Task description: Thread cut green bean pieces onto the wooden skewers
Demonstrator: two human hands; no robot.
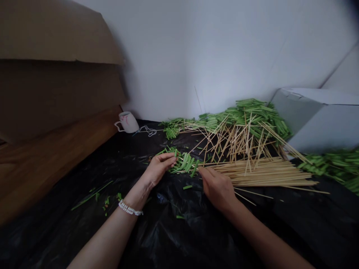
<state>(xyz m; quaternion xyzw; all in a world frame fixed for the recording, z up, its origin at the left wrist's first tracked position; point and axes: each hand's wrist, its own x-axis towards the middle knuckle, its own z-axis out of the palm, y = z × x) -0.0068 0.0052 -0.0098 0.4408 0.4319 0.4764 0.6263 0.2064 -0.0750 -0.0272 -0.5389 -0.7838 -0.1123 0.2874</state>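
My left hand [160,167], with a beaded bracelet [130,208] at its wrist, pinches a short cut piece of green stalk [175,152] between thumb and fingers. My right hand [217,185] is closed on the end of a thin bamboo skewer. Several green stalk pieces sit side by side across it between the two hands, partly over a loose heap of similar pieces [179,170]. Right beside my right hand lies a thick bundle of bare bamboo skewers [269,173].
Filled skewers of green pieces [252,112] are piled at the back, their bare sticks pointing forward. A white mug [129,122] stands by tangled string [148,130]. Cardboard box [56,82] at left, white box [316,116] at right. Black plastic sheeting [168,239] lies underneath.
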